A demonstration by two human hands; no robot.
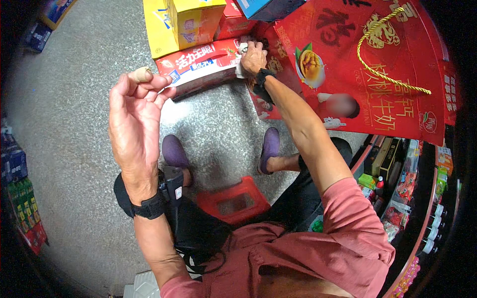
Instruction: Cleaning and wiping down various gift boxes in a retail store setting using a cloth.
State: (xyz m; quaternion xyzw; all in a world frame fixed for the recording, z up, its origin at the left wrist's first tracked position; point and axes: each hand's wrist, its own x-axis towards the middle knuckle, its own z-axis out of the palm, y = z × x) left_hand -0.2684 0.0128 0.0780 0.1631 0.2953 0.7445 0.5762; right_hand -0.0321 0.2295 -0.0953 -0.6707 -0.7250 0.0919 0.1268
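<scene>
Left hand (135, 119) up, right hand (254, 58) on a white cloth (241, 71).
The left fingers are bent and loose, with a tan wrap (143, 75) on one tip; just past them is the near-left end of a red-and-white box (201, 62), but I cannot tell if they touch it. A yellow box (198, 25) stands beyond the fingers of both hands. The right fingers grip the cloth at the box's right end. To their right is a big red box (343, 64) with a gold rope (366, 59).
</scene>
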